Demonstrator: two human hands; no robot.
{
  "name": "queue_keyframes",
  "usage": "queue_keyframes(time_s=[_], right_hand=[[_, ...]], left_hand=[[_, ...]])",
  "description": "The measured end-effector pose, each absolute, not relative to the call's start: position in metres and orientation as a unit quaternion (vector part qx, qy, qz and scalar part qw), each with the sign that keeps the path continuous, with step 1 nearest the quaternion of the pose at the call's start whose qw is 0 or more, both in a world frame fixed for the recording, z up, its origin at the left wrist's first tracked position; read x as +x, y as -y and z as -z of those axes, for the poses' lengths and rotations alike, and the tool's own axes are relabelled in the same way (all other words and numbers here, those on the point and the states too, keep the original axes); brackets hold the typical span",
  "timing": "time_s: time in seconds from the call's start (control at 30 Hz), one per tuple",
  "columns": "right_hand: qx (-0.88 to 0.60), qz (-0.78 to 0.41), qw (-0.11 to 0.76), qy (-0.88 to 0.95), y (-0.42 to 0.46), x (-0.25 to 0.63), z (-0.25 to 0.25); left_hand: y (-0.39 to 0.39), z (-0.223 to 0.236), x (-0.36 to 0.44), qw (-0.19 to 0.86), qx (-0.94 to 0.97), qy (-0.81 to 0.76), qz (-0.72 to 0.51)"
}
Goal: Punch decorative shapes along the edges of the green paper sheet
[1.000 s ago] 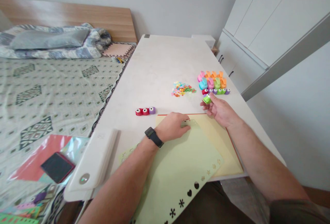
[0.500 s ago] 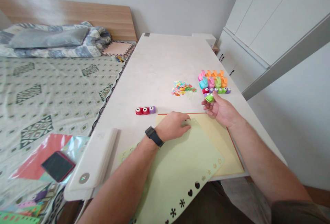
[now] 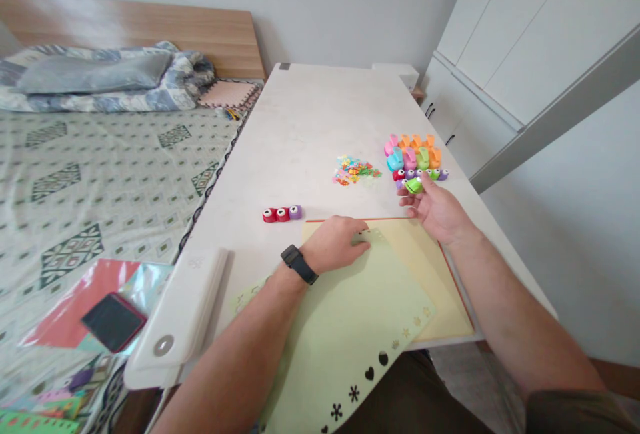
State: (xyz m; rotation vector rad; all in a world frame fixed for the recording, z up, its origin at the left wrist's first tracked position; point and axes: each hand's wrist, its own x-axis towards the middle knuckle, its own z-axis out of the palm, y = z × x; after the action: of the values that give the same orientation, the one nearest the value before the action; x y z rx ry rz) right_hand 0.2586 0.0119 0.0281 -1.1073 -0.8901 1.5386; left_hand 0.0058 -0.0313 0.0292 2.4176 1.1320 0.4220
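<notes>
My right hand holds a small green punch in its fingertips, just in front of a row of small punches and a cluster of larger coloured punches. My left hand, with a black watch on the wrist, lies with curled fingers on the top edge of a light green sheet. The sheet has punched shapes along its lower edge and lies over a yellow sheet.
A pile of coloured paper cut-outs lies mid-table. Two red punches and a purple one sit left of the sheets. A white device lies at the table's left edge. The bed on the left holds red paper and a dark pad.
My right hand has carried the green punch forward and to the right, closer to the row of small punches. The left hand has stayed on the green sheet.
</notes>
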Motion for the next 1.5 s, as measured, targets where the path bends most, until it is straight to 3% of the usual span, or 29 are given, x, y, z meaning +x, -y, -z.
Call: queue_keyframes(time_s=[0.47, 0.8, 1.03, 1.3, 1.5], right_hand=[[-0.526, -0.565, 0.475, 0.422, -0.012, 0.254, -0.015], [-0.541, -0.493, 0.504, 0.459, -0.020, 0.252, -0.007], [-0.477, -0.544, 0.506, 0.469, -0.018, 0.244, -0.013], [-0.532, -0.516, 0.457, 0.492, -0.018, 0.246, -0.007], [-0.498, -0.492, 0.513, 0.497, -0.019, 0.233, -0.013]], left_hand=[[0.032, -0.031, 0.006, 0.205, 0.878, -0.406, -0.147], [0.032, -0.031, 0.005, 0.222, 0.873, -0.407, -0.153], [0.032, -0.030, 0.005, 0.227, 0.871, -0.407, -0.157], [0.032, -0.030, 0.006, 0.226, 0.872, -0.404, -0.159], [0.032, -0.030, 0.006, 0.225, 0.869, -0.412, -0.154]])
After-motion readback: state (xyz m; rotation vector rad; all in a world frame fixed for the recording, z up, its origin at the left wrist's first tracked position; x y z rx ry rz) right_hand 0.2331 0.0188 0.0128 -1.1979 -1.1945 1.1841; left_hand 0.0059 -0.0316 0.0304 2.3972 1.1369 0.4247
